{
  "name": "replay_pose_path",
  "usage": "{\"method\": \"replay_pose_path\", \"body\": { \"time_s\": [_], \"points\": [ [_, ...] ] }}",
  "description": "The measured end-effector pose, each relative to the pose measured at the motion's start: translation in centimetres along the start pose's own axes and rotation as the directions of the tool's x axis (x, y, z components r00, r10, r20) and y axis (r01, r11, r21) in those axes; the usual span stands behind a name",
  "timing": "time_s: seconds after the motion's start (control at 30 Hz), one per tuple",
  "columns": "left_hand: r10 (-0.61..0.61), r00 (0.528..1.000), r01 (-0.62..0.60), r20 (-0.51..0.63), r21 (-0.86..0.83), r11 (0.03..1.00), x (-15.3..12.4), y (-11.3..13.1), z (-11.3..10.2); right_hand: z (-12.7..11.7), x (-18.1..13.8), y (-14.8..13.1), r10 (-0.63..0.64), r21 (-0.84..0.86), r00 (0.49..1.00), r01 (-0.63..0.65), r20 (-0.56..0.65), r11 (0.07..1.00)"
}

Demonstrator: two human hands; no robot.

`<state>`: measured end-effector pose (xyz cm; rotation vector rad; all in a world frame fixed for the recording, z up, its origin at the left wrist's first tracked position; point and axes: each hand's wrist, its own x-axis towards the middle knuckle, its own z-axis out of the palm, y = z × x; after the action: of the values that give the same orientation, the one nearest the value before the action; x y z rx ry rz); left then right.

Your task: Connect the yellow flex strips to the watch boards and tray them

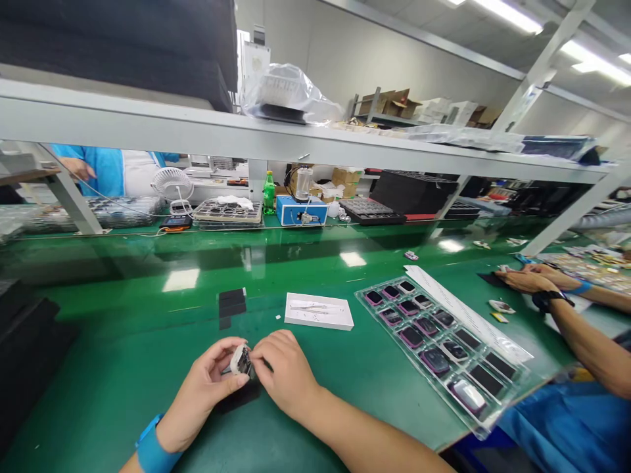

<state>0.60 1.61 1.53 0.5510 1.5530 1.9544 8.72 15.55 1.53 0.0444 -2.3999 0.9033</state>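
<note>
My left hand (204, 387) pinches a small white and black device (241, 360) between thumb and fingers, just above the green table (123, 355). My right hand (286, 371) is closed against the same device from the right, fingers curled on its edge. A dark pad (236, 397) lies on the table under the hands. A blue band (150, 450) circles my left wrist.
A clear tray (444, 341) of several small dark devices lies at right, a paper strip (463, 315) beside it. A white card with tweezers (319, 310) and black foam pieces (231, 305) lie ahead. A co-worker's arms (557, 295) rest at right. Another person stands far left beyond the shelf frame.
</note>
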Motion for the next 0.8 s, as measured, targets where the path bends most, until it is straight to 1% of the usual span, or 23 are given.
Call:
{"method": "replay_pose_path", "body": {
  "time_s": [0.03, 0.07, 0.1, 0.13, 0.17, 0.2, 0.27, 0.37, 0.4, 0.43, 0.47, 0.5, 0.53, 0.57, 0.6, 0.67, 0.7, 0.73, 0.8],
  "points": [
    [-0.005, 1.0, 0.004, -0.027, -0.034, 0.999, -0.1, 0.2, 0.1, 0.0, 0.1, 0.0, 0.088, 0.113, 0.996, -0.087, -0.007, 0.99],
    [-0.015, 0.999, 0.011, -0.05, -0.074, 0.997, -0.2, 0.3, 0.1, 0.0, 0.2, 0.1, 0.181, 0.254, 0.983, -0.178, 0.01, 0.951],
    [-0.029, 0.998, 0.021, -0.064, -0.114, 0.993, -0.2, 0.5, 0.1, 0.1, 0.3, 0.3, 0.259, 0.401, 0.964, -0.263, 0.065, 0.877],
    [-0.05, 0.997, 0.04, -0.061, -0.148, 0.988, -0.2, 0.7, 0.0, 0.2, 0.4, 0.5, 0.304, 0.527, 0.94, -0.338, 0.153, 0.78],
    [-0.07, 0.996, 0.06, -0.051, -0.175, 0.983, -0.2, 0.8, -0.2, 0.4, 0.5, 0.8, 0.32, 0.614, 0.914, -0.405, 0.25, 0.678],
    [-0.087, 0.996, 0.078, -0.037, -0.196, 0.977, -0.1, 0.8, -0.4, 0.6, 0.5, 1.0, 0.325, 0.657, 0.884, -0.466, 0.335, 0.592],
    [-0.113, 0.994, 0.11, -0.003, -0.233, 0.966, 0.1, 0.9, -1.0, 0.8, 0.6, 1.4, 0.358, 0.662, 0.824, -0.566, 0.439, 0.491],
    [-0.131, 0.991, 0.137, 0.039, -0.29, 0.947, 0.4, 0.7, -1.6, 0.4, 0.9, 1.6, 0.414, 0.655, 0.753, -0.653, 0.511, 0.38],
    [-0.135, 0.99, 0.143, 0.049, -0.306, 0.941, 0.4, 0.6, -1.7, 0.1, 1.1, 1.6, 0.413, 0.661, 0.742, -0.664, 0.528, 0.349],
    [-0.141, 0.989, 0.151, 0.055, -0.317, 0.936, 0.4, 0.6, -1.7, -0.2, 1.2, 1.6, 0.409, 0.672, 0.741, -0.664, 0.532, 0.329],
    [-0.151, 0.987, 0.162, 0.058, -0.321, 0.933, 0.4, 0.6, -1.7, -0.5, 1.4, 1.5, 0.407, 0.688, 0.754, -0.648, 0.516, 0.327],
    [-0.168, 0.984, 0.179, 0.064, -0.318, 0.931, 0.3, 0.6, -1.6, -0.8, 1.5, 1.4, 0.403, 0.707, 0.778, -0.617, 0.483, 0.344],
    [-0.189, 0.979, 0.204, 0.076, -0.306, 0.93, 0.3, 0.6, -1.5, -1.0, 1.5, 1.3, 0.391, 0.726, 0.811, -0.573, 0.435, 0.381],
    [-0.216, 0.971, 0.237, 0.102, -0.287, 0.928, 0.2, 0.6, -1.4, -1.1, 1.5, 1.2, 0.368, 0.731, 0.849, -0.519, 0.379, 0.444],
    [-0.246, 0.959, 0.276, 0.141, -0.263, 0.925, 0.1, 0.7, -1.4, -1.2, 1.4, 1.0, 0.334, 0.715, 0.888, -0.455, 0.317, 0.531],
    [-0.302, 0.926, 0.35, 0.225, -0.216, 0.912, 0.0, 0.7, -1.3, -1.4, 1.2, 0.5, 0.237, 0.616, 0.95, -0.313, 0.204, 0.723],
    [-0.327, 0.91, 0.38, 0.255, -0.195, 0.904, -0.1, 0.7, -1.2, -1.4, 1.1, 0.3, 0.191, 0.547, 0.967, -0.252, 0.166, 0.798],
    [-0.348, 0.896, 0.403, 0.275, -0.177, 0.898, -0.1, 0.6, -1.2, -1.4, 1.0, 0.1, 0.16, 0.484, 0.977, -0.209, 0.142, 0.85],
    [-0.377, 0.879, 0.43, 0.292, -0.142, 0.892, -0.2, 0.6, -1.1, -1.5, 0.8, -0.2, 0.143, 0.409, 0.982, -0.182, 0.123, 0.894]
  ]
}}
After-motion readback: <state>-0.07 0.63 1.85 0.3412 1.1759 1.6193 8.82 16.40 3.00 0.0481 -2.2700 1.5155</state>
